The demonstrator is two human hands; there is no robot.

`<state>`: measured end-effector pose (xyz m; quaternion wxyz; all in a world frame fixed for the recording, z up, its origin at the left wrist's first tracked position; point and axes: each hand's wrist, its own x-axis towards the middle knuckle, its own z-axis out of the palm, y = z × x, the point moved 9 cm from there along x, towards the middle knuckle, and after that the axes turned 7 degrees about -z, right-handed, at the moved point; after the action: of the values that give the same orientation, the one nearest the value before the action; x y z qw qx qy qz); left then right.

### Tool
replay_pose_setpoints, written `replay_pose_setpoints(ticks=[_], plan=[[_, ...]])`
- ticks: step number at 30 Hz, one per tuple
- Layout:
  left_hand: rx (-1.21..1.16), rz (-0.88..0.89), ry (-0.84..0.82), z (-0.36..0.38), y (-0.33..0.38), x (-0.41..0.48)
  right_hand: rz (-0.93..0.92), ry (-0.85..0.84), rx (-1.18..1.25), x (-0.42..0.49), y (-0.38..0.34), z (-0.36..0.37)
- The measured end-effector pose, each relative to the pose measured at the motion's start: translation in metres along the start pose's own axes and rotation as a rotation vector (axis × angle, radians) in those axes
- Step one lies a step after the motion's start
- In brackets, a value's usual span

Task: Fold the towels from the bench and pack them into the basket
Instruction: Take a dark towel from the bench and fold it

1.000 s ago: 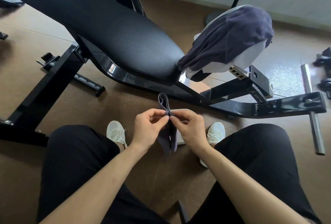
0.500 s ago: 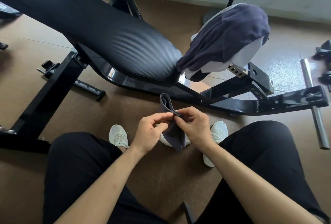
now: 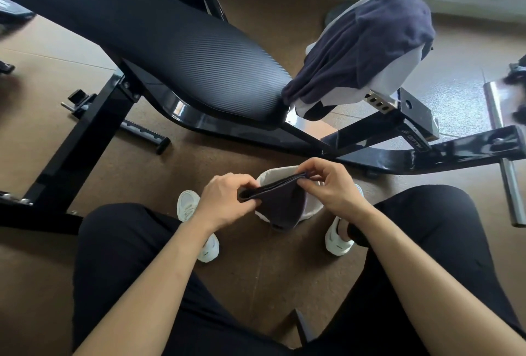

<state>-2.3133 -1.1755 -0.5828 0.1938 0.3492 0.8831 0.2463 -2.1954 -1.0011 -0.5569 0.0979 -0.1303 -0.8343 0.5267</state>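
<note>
A folded dark towel (image 3: 280, 206) is pinched at its ends by the left hand (image 3: 227, 199) and the right hand (image 3: 333, 187), directly over the pale basket (image 3: 276, 173) on the floor, whose contents are hidden. At one o'clock, more towels (image 3: 364, 45) are draped over the end of the counter (image 3: 199, 65). Earlier bunched upright, the dark towel is now stretched level.

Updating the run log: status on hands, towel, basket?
Folded dark towel pinched by left hand and right hand. Held over white basket. On bench end, remaining towels. Nothing in the way.
</note>
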Motion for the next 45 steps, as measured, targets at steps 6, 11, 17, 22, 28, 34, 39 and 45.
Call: replay_pose_setpoints(ticks=[6,11,17,22,28,34,39,45], plan=[[-0.102,-0.012,0.005,-0.003,-0.007,-0.010,0.038,0.029,-0.029,-0.001,0.010,-0.008],[-0.492,-0.031,0.037,-0.010,0.003,-0.008,0.072,-0.042,-0.188,-0.004,0.019,-0.008],[-0.580,-0.008,0.011,-0.005,0.011,-0.004,-0.050,-0.128,-0.144,-0.003,-0.013,0.026],[-0.694,-0.056,0.063,-0.009,0.001,-0.007,-0.158,-0.085,-0.169,0.002,-0.027,0.045],[-0.801,-0.153,0.059,-0.008,-0.012,0.000,-0.251,-0.225,-0.220,0.003,-0.041,0.054],[-0.761,-0.105,-0.032,-0.006,-0.006,0.001,-0.203,-0.407,-0.221,-0.002,-0.038,0.055],[-0.725,-0.101,-0.191,0.008,-0.005,-0.011,-0.207,-0.304,-0.051,-0.013,-0.046,0.034],[-0.548,-0.074,-0.297,0.024,0.012,-0.007,-0.182,-0.203,-0.019,-0.011,-0.046,-0.001]])
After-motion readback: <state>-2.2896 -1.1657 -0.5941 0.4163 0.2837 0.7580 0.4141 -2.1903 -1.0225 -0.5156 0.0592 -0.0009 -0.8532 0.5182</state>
